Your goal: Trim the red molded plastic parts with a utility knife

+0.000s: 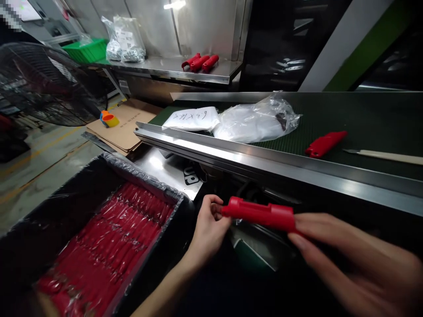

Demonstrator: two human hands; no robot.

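Note:
A red plastic housing (257,213) is held level in front of me, just below the conveyor's metal rail. The thumb and fingers of my right hand (350,255) pinch its right end. At the opposite end, the curled fingers of my left hand (213,222) close on its narrow tip; part of that grip is hidden. Another red housing (325,143) lies on the conveyor belt (373,119), beside a knife (386,156) with a pale handle. To the left, a black bin (148,176) holds rows of red parts (112,233) under clear plastic film.
Plastic bags (254,121) and a white packet (191,119) lie on the belt. Behind, a steel shelf (165,69) carries three red parts (200,63) and bags of small hardware (127,42). A fan (49,83), flat cardboard (125,123) and yellow tape roll (109,119) are left.

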